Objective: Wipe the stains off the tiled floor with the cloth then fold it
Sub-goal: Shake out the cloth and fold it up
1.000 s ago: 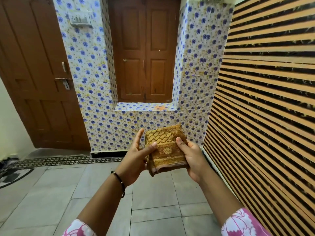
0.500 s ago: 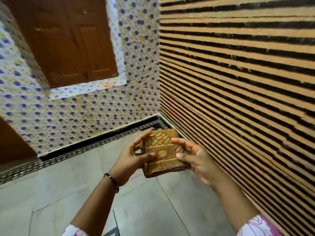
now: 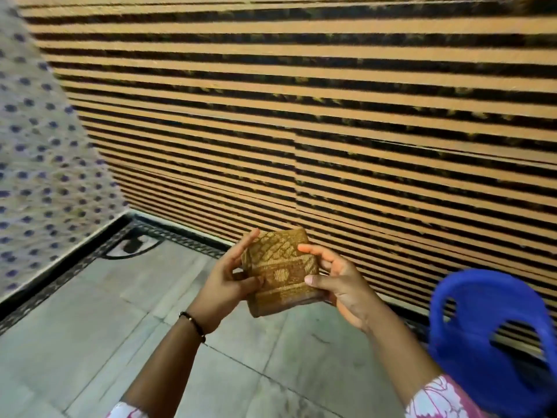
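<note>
- Cloth (image 3: 280,271), golden-brown with a woven pattern, sat folded into a thick square, held up in the air between both hands above the floor (image 3: 126,312).
- Left hand (image 3: 232,280) gripped the cloth's left edge, thumb pressed across the front near the lower part, fingers reaching up behind and beside the top corner.
- Right hand (image 3: 337,282) held the right edge, thumb lying on the front face, fingers curled round the back and side.
- A dark band (image 3: 193,325) circled the left wrist; pink-and-white floral sleeves (image 3: 437,399) showed at the bottom edge of the view.
- Grey floor tiles ran beneath the arms, with a dark patterned border along the foot of the walls.
- The wall (image 3: 331,101) behind the cloth carried orange and black horizontal stripes; the one (image 3: 39,146) to the left had blue flower-dotted tiles, blurred.
- A blue plastic chair (image 3: 488,342) stood near the striped wall, just beside the right forearm, only its back with oval cut-outs showing.
</note>
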`<state>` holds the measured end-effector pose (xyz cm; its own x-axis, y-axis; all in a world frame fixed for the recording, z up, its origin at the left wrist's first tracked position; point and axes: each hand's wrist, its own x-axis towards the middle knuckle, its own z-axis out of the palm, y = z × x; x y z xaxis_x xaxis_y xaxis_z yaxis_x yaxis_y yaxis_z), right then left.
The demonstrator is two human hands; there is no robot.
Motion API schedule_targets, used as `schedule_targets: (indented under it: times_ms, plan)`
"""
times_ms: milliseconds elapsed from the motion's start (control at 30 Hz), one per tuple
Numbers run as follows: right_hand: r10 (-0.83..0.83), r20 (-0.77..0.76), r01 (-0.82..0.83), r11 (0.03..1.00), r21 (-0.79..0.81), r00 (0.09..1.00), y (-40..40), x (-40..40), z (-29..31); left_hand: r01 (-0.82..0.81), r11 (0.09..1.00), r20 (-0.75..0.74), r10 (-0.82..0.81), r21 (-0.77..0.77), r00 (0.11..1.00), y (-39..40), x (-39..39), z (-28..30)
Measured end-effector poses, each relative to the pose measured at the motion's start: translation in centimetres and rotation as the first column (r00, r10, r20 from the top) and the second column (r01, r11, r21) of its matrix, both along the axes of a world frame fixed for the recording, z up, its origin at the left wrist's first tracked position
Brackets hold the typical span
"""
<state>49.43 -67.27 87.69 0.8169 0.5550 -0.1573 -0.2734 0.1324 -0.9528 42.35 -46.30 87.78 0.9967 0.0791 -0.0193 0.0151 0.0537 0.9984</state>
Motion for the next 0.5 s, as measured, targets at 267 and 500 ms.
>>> schedule_targets:
  times_ms: [267,500]
  plan:
    - [-0.285,-0.014,0.284,0.958,-0.037,0.959,-21.4,-2.5,-1.5,0.312,0.95,-0.001,-0.312,0.031,0.95,-19.8,4.8,-3.1]
    - [-0.522,-0.033,0.518,0.851,-0.09,0.852,-35.5,-4.7,-3.2,0.53,0.848,-0.022,-0.529,0.017,0.848,-34.7,7.3,-4.0]
